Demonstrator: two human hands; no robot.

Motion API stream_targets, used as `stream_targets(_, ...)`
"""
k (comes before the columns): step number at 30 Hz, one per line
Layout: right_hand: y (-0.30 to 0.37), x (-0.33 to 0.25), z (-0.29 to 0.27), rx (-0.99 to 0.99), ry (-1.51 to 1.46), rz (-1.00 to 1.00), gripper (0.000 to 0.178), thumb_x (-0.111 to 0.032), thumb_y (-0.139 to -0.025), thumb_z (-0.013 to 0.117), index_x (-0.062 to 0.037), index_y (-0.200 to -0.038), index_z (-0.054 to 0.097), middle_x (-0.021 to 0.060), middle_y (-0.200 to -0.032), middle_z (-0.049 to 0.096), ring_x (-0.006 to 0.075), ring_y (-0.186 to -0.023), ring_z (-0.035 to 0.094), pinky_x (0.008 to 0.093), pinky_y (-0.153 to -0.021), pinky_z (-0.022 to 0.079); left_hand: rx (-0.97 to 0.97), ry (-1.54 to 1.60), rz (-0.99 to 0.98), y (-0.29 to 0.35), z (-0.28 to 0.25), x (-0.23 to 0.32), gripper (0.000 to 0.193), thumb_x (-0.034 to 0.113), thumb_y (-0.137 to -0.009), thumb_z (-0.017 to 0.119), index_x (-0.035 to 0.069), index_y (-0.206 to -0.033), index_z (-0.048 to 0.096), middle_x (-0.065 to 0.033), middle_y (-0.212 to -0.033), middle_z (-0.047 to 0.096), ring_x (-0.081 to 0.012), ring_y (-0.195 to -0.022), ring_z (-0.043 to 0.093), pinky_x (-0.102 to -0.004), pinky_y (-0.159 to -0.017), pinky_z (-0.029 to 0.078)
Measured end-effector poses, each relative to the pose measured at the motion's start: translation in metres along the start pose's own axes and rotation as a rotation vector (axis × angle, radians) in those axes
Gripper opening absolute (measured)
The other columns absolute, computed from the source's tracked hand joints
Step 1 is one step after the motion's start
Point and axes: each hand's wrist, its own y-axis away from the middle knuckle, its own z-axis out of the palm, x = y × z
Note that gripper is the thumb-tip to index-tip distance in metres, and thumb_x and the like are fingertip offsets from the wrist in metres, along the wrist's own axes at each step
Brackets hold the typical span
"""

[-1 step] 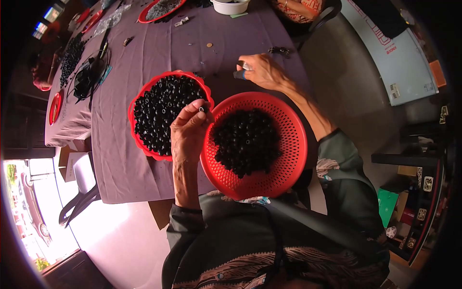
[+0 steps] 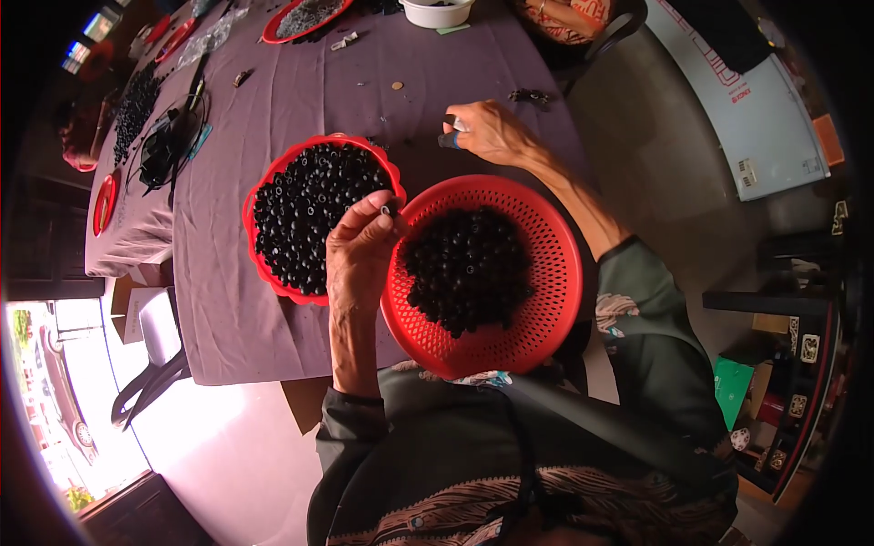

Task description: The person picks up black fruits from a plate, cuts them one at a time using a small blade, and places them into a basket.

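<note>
My left hand (image 2: 357,238) is closed in a pinch on a small black cap (image 2: 387,210) whose pale round rim shows. It hovers over the gap between two red containers. The scalloped red bowl (image 2: 248,221) on the left is filled with small glossy black caps (image 2: 314,214). A red perforated basket (image 2: 553,273), nearest my body, holds a heap of similar dark pieces (image 2: 469,268). Beyond this basket, my right hand (image 2: 492,134) is held above the cloth with curled fingers and dark and blue wraps at the fingertips. Whatever it grips, if anything, I cannot make out.
A purple cloth covers the table (image 2: 246,337). Farther off are a red tray of grey bits (image 2: 305,18), a white tub (image 2: 435,12) and a black bundle with cords (image 2: 162,146). Another person's arm (image 2: 569,18) shows at the far right edge.
My left hand has shifted very slightly right and nearer, still pinching the small black cap. My right hand has moved slightly left. The containers look the same.
</note>
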Motion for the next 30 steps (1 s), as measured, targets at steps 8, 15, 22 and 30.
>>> stream_targets(8, -0.019, 0.02, 0.057, -0.362, 0.093, -0.039, 0.021, -0.011, -0.069, 0.055, 0.0017, -0.085, 0.059, 0.0216, -0.081, 0.061, 0.0373, -0.076, 0.059, 0.0436, -0.066, 0.046, -0.091, 0.173, 0.005, 0.001, 0.0, -0.009, 0.023, 0.006, -0.079, 0.062, -0.001, -0.101, 0.058, -0.0112, -0.089, 0.061, -0.0203, -0.072, 0.059, -0.0311, -0.07, 0.05)
stream_targets(15, -0.012, 0.028, 0.061, -0.544, 0.138, -0.267, 0.02, -0.012, -0.07, 0.054, 0.0029, -0.081, 0.06, 0.0202, -0.081, 0.06, 0.0351, -0.076, 0.06, 0.0426, -0.067, 0.046, -0.046, 0.184, 0.007, -0.011, -0.009, -0.015, 0.022, 0.008, -0.08, 0.061, -0.001, -0.1, 0.058, -0.0122, -0.085, 0.06, -0.0207, -0.071, 0.058, -0.0336, -0.07, 0.05)
stream_targets(22, -0.02, 0.016, 0.05, -0.594, 0.144, -0.106, 0.02, -0.012, -0.069, 0.054, 0.0025, -0.082, 0.059, 0.021, -0.07, 0.059, 0.0355, -0.069, 0.059, 0.0422, -0.065, 0.046, -0.059, 0.234, 0.015, -0.018, -0.012, -0.015, 0.027, 0.009, -0.079, 0.062, 0.0, -0.105, 0.057, -0.0107, -0.081, 0.058, -0.0194, -0.073, 0.055, -0.0318, -0.071, 0.048)
stream_targets(30, -0.108, 0.041, 0.095, -0.167, -0.04, -0.104, 0.018, -0.005, -0.067, 0.049, -0.0004, -0.082, 0.058, 0.0191, -0.066, 0.059, 0.0346, -0.066, 0.059, 0.0415, -0.062, 0.045, -0.064, 0.296, -0.018, -0.03, -0.007, -0.018, 0.022, 0.005, -0.078, 0.062, 0.0, -0.1, 0.06, -0.0127, -0.091, 0.061, -0.02, -0.075, 0.059, -0.0335, -0.072, 0.05)
